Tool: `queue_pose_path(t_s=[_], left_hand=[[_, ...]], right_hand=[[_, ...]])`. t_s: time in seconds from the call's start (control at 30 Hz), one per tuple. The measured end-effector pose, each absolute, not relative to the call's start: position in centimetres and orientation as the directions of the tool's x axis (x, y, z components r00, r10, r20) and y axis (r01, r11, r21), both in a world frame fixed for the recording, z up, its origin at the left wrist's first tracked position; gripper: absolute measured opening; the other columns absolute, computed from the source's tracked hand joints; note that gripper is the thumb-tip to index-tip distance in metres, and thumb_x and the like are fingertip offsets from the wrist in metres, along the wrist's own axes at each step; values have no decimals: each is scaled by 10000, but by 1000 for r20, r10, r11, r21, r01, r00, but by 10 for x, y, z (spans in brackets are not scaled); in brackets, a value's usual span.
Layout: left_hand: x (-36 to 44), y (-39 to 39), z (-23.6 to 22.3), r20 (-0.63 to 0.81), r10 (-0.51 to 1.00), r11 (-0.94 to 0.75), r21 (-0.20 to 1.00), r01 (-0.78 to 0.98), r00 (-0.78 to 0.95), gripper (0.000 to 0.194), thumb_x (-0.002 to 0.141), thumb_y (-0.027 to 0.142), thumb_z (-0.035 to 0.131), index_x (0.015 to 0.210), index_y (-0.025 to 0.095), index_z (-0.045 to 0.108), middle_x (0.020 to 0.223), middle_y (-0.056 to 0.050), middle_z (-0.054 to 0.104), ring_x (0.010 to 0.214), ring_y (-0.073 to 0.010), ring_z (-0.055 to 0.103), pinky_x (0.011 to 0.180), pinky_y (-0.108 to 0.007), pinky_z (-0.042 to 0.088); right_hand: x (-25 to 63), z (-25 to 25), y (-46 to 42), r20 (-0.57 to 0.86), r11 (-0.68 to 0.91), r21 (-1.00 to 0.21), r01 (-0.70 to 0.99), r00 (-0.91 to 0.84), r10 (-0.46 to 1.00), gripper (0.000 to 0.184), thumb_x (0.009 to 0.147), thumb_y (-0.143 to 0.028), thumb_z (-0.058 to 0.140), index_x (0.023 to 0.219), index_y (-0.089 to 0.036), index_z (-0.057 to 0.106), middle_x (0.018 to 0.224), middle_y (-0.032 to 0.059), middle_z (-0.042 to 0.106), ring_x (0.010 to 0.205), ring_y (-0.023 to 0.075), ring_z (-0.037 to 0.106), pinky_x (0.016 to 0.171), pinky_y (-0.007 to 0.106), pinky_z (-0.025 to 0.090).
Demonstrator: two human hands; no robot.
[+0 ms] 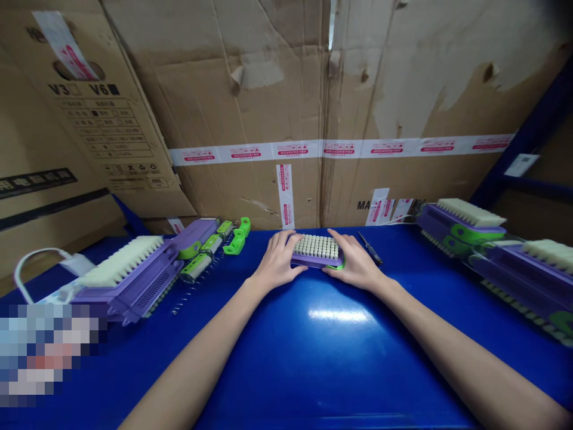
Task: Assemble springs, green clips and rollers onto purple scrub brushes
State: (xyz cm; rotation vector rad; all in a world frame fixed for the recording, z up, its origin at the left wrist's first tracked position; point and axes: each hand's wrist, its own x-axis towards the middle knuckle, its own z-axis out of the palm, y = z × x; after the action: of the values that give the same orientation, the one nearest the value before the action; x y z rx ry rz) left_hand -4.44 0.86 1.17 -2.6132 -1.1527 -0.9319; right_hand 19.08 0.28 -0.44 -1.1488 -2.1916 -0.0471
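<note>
From the head view, we hold a purple brush (317,251) bristles-up at the far middle of the blue table (313,346); our left hand (277,263) and right hand (356,266) clasp its two ends, fingers curled round; uneven pressure could, we judge, tip it or pop its green piece loose; no bin or tray shows, only stacked brushes (129,275) left and more stacked brushes (465,224) right, against cardboard boxes (268,89).

Two bare forearms, no sleeves, gloves.
</note>
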Motion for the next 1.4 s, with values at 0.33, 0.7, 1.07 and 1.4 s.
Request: queue_pose_path(t_s=[0.33, 0.7, 1.07, 1.4], left_hand=[[-30, -7, 26, 553, 454, -671, -304, 676, 699, 671, 792, 520, 545, 1307, 118, 396, 1185, -161, 568, 1145, -299, 494, 1090, -587, 98], [-29, -2, 19, 576, 467, -632, -313, 709, 671, 678, 737, 660, 511, 1143, 117, 524, 1041, -144, 612, 907, -277, 560, 865, -435, 369], [-42, 6, 8, 609, 372, -658, -360, 662, 701, 629, 810, 448, 513, 1338, 131, 386, 1175, -147, 580, 1063, -293, 515, 954, -467, 301], [-38, 0, 11, 598, 455, -620, -320, 716, 660, 582, 760, 385, 562, 1282, 156, 445, 1141, -154, 562, 1055, -309, 506, 964, -509, 298]], right_hand=[[173, 3, -10, 618, 677, 60, 733, -560, 551, 844, 804, -480, 559, 1460, -158, 137, 1244, 191, 498, 1066, 345, 474, 848, 498, 442], [171, 1, -10, 555, 752, -194, 630, -562, 613, 1227, 587, -549, 747, 1460, -245, -60, 1334, 191, 381, 1226, 378, 385, 977, 586, 374], [174, 2, -16, 520, 608, -628, 487, -319, 793, 743, 848, -413, 523, 1446, -190, 142, 1260, 159, 518, 1143, 281, 522, 976, 507, 402], [173, -1, -15, 517, 568, -765, 304, -235, 823, 585, 869, -327, 486, 1398, -188, 278, 1007, 82, 638, 910, 210, 631, 859, 410, 503]])
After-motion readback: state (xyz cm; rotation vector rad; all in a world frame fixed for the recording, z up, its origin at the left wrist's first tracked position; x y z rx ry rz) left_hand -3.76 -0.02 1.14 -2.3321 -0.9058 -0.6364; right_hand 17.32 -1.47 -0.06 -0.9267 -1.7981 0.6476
